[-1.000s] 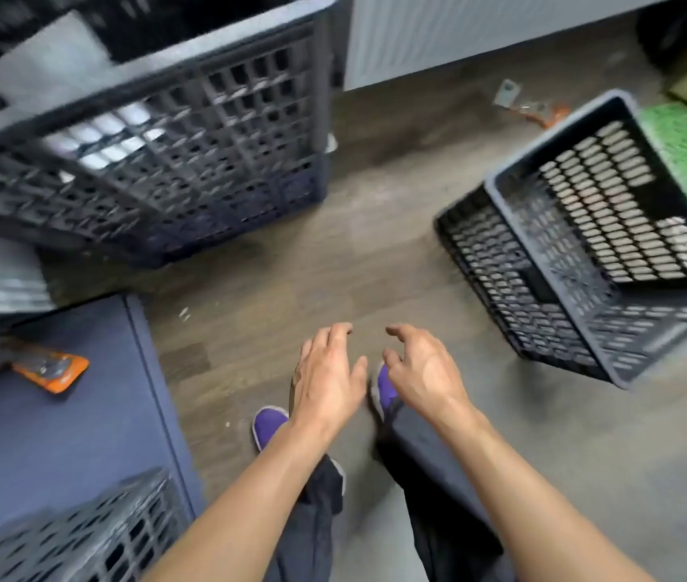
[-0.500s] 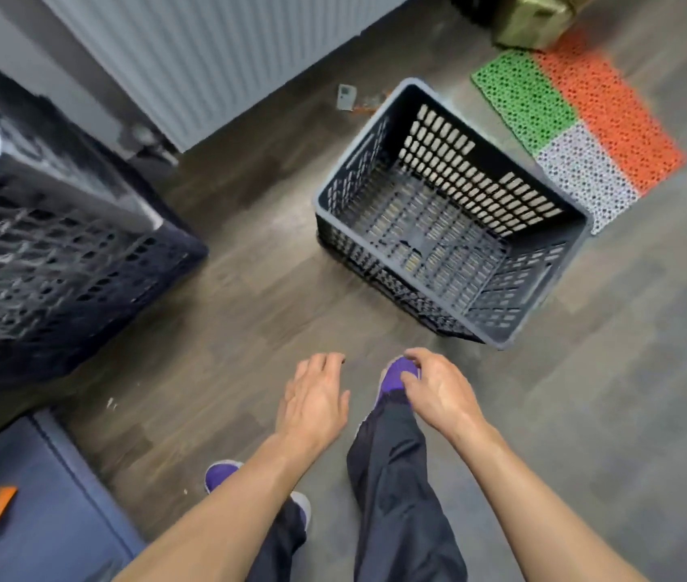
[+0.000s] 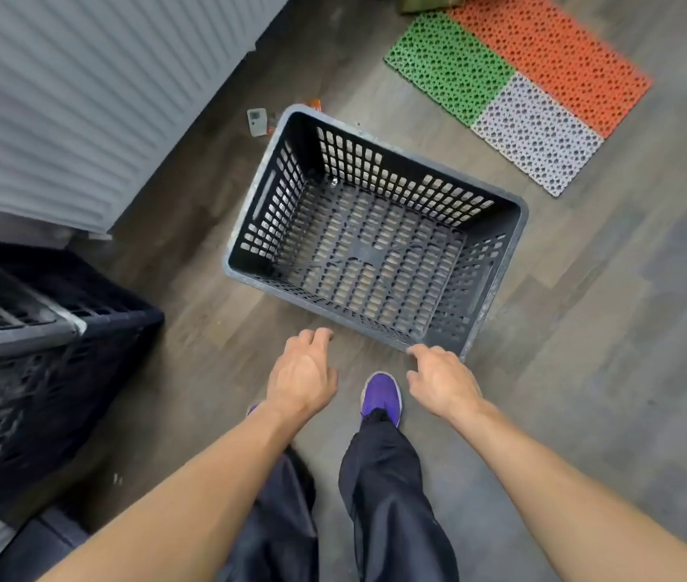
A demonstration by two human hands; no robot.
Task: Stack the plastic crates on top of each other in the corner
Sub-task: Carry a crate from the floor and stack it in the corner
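A dark grey perforated plastic crate stands upright and empty on the wood floor in the middle of the head view. My left hand hovers just short of its near edge, fingers loosely apart and holding nothing. My right hand reaches the crate's near right corner, fingertips at or just above the rim, palm down and empty. At the left edge stands a stack of dark crates, only partly in view.
A white radiator runs along the wall at upper left. A green, orange and white perforated mat lies at the upper right. A small white device lies on the floor behind the crate. My purple shoe is below the crate.
I have stepped closer to the single crate, which now fills the middle of the view. Both hands moved forward and apart toward its near edge. The stacked crates slid off to the left.
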